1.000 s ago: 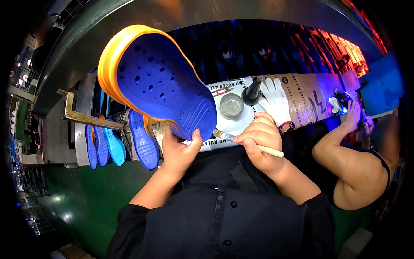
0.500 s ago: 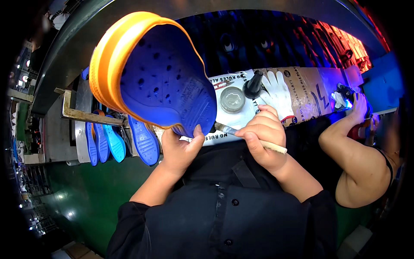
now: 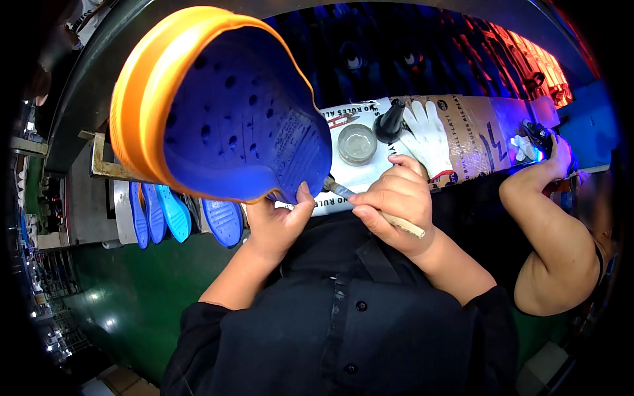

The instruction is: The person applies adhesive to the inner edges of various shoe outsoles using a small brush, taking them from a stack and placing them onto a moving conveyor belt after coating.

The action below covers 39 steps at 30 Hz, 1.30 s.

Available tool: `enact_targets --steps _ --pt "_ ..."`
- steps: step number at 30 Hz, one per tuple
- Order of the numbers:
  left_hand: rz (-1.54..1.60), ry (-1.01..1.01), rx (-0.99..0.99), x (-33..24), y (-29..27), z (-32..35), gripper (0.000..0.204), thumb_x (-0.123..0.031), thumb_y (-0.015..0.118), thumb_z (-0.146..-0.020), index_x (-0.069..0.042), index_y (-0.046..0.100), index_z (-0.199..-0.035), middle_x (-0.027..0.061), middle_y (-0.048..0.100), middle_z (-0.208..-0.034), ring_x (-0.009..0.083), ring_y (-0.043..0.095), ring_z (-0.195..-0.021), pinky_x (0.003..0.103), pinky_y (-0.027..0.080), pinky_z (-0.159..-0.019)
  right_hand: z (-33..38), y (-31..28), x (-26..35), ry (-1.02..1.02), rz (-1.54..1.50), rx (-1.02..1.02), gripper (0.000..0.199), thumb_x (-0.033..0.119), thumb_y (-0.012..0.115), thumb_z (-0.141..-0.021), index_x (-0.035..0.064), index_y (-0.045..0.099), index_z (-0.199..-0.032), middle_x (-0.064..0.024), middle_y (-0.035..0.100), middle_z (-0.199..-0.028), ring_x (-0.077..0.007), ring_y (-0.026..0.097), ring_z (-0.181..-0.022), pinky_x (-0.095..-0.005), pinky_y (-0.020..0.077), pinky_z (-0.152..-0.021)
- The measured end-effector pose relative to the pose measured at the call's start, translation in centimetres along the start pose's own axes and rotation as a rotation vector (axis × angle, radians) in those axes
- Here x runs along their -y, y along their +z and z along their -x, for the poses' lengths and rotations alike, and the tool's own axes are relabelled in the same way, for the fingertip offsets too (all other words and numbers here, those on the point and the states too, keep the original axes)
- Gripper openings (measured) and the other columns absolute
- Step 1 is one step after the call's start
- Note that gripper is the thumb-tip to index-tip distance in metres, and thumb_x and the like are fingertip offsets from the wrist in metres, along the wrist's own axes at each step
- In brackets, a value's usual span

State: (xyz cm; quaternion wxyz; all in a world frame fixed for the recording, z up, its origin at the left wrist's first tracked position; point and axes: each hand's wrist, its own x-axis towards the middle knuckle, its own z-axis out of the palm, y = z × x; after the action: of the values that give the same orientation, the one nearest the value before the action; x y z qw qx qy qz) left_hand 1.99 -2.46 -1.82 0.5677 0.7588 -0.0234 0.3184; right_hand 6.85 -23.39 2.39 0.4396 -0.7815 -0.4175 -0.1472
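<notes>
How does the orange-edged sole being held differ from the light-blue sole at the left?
The orange-edged sole has a deep-blue inner face; the light-blue sole is paler. The left hand holds the orange-edged sole, while no hand touches the light-blue sole. Both are bluish with rounded ends.

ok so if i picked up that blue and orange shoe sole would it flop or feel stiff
The shoe sole would probably feel stiff: the left hand grips it near one end, yet the rest shows no droop. It is likely light for its size, since only that hand appears to support it.
</notes>
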Motion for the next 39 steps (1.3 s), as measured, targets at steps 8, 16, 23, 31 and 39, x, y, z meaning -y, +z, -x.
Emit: enact_targets --steps 8,16,23,31,39 --pt "-0.102 0.099 0.008 -0.8 0.6 -0.6 0.019 0.001 0.066 -0.072 0.003 0.066 -0.091 0.0124 0.067 -0.086 0.0215 0.065 -0.075 0.031 0.051 -0.07 0.1 -0.4 -0.6 0.017 -0.059 -0.057 0.02 0.028 0.066 -0.082 0.0108 0.07 -0.072 0.0 0.059 -0.061 -0.0163 0.055 -0.063 -0.037 0.0375 -0.088" --pt "-0.266 0.022 0.142 -2.2 0.4 -0.8 0.018 -0.008 0.062 -0.08 0.001 0.067 -0.095 0.0137 0.068 -0.088 0.028 0.066 -0.076 0.034 0.051 -0.071 0.2 0.1 -0.3 0.0 -0.047 -0.007 0.02 0.027 0.066 -0.082 0.0107 0.07 -0.071 0.0005 0.059 -0.061 -0.0161 0.055 -0.063 -0.0377 0.0366 -0.089" --pt "-0.445 0.137 0.134 0.0 0.0 0.1 0.028 -0.012 0.062 -0.08 -0.001 0.064 -0.106 0.0145 0.067 -0.097 0.025 0.066 -0.083 0.033 0.052 -0.069 0.0 -0.1 -0.9 0.042 -0.087 -0.084 0.016 0.022 0.067 -0.081 0.011 0.069 -0.071 0.0009 0.059 -0.061 -0.0168 0.054 -0.062 -0.0378 0.0361 -0.089" --pt "-0.292 0.117 0.12 0.6 -0.2 0.0 0.037 -0.006 0.06 -0.081 0.001 0.051 -0.117 0.015 0.061 -0.107 0.0238 0.061 -0.095 0.035 0.047 -0.082 0.4 -0.5 -0.1 0.054 0.059 -0.028 0.009 0.014 0.067 -0.077 0.0109 0.067 -0.069 0.0002 0.059 -0.063 -0.0173 0.055 -0.064 -0.0381 0.0358 -0.09" --pt "0.037 -0.168 0.094 -0.5 -0.5 0.3 0.049 -0.001 0.057 -0.082 0.002 0.038 -0.128 0.0155 0.055 -0.117 0.0227 0.057 -0.106 0.036 0.042 -0.096 2.0 -2.2 -0.9 0.195 -0.046 -0.235 0.021 0.01 0.056 -0.086 0.0076 0.066 -0.068 -0.0013 0.062 -0.064 -0.0171 0.055 -0.062 -0.038 0.0377 -0.09"
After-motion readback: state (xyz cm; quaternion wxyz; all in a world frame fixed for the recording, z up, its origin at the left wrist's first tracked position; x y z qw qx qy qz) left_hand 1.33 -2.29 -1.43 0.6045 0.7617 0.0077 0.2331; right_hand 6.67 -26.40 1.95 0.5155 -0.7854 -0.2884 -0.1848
